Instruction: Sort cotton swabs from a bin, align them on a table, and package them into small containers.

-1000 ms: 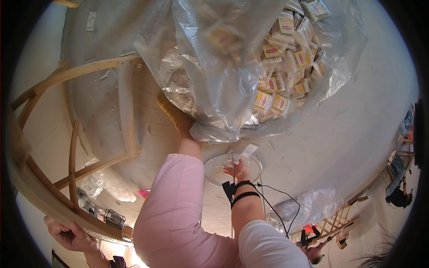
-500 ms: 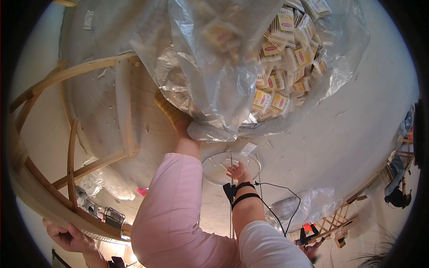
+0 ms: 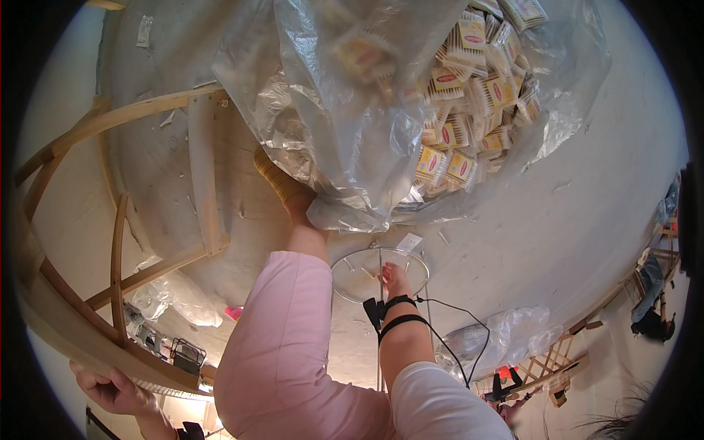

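Observation:
My right hand [image 3: 394, 279] hangs low beside the thin metal ring [image 3: 357, 301] and upright rods of a stool or stand. Its fingers are loosely bent and partly turned away, with nothing visible in them. At the lower left my left hand [image 3: 116, 392] is at the edge of a wooden bench [image 3: 110, 361], thumb and fingers curled but apart; no held thing shows. A large clear plastic bag [image 3: 352, 139] lies on the floor ahead. Through it and its mouth show many small packets [image 3: 460, 167] of what look like cotton swabs, with yellow labels.
A wooden frame [image 3: 204, 161] stands at the left. My foot in a yellow slipper [image 3: 273, 176] is against the bag. A black cable [image 3: 487, 334] loops from my right wrist strap. Crumpled clear plastic [image 3: 513, 330] lies at the right, and a white scrap [image 3: 408, 242] near the ring.
My right hand has turned, its fingers drawing from spread to narrower and bent. The left hand, the bag and the packets look almost unmoved.

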A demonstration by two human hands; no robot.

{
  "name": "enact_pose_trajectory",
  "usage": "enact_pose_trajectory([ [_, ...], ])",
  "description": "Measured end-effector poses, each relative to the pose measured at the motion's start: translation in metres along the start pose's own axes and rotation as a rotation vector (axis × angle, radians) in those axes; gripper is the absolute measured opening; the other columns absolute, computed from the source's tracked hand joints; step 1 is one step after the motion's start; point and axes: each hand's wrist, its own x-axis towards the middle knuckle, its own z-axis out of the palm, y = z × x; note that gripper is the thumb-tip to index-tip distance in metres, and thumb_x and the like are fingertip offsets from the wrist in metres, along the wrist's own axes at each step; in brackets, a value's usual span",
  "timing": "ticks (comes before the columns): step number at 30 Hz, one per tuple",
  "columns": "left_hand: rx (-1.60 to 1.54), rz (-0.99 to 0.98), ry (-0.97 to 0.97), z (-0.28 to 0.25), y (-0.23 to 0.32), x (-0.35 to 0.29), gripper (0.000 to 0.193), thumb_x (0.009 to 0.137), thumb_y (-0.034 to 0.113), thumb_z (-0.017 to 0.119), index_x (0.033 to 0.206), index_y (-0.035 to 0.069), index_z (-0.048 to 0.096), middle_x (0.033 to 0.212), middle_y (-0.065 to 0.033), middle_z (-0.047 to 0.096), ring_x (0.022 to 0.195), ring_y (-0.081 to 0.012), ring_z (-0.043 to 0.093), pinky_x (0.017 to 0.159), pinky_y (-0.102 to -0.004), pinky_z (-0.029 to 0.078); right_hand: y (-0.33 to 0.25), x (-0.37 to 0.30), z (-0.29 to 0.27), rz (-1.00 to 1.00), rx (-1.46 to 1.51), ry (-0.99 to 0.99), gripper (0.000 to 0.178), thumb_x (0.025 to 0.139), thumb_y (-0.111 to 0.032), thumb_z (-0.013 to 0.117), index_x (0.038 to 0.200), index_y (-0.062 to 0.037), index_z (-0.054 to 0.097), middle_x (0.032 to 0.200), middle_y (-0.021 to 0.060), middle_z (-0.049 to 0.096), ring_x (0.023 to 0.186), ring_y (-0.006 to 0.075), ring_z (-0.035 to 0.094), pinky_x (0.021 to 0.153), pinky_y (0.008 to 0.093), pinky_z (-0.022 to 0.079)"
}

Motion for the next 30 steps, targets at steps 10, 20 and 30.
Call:
enact_pose_trajectory([
  [10,0.023,0.039,-0.007,-0.005,-0.001,0.002,0.04,0.097,0.036,0.064,0.083,0.009,0.038,0.087,-0.0023,0.035,0.081,-0.015,0.036,0.08,-0.0301,0.032,-0.019,-0.008,0.031,-0.159,-0.011,0.096,0.019,0.084,-0.024,0.075,0.092,-0.0124,0.062,0.079,0.0013,0.059,0.071,0.016,0.055,0.07,0.0365,0.044],
  [20,0.013,0.06,0.007,-0.007,-0.003,0.0,0.038,0.096,0.034,0.065,0.085,0.007,0.041,0.088,-0.0043,0.038,0.081,-0.0158,0.038,0.078,-0.031,0.033,-0.018,-0.027,0.013,-0.177,-0.126,0.26,0.015,0.085,-0.02,0.065,0.086,-0.0057,0.062,0.071,0.0055,0.06,0.059,0.0172,0.055,0.056,0.0337,0.045],
  [30,-0.169,0.101,-0.014,0.009,0.001,0.007,0.038,0.092,0.027,0.071,0.082,0.011,0.038,0.085,-0.0013,0.033,0.077,-0.0134,0.035,0.073,-0.0281,0.032,-0.082,-0.132,-0.009,-0.334,-0.215,-0.36,0.011,0.094,-0.018,0.066,0.094,-0.0069,0.066,0.08,0.0005,0.064,0.072,0.011,0.058,0.073,0.0268,0.047],
])
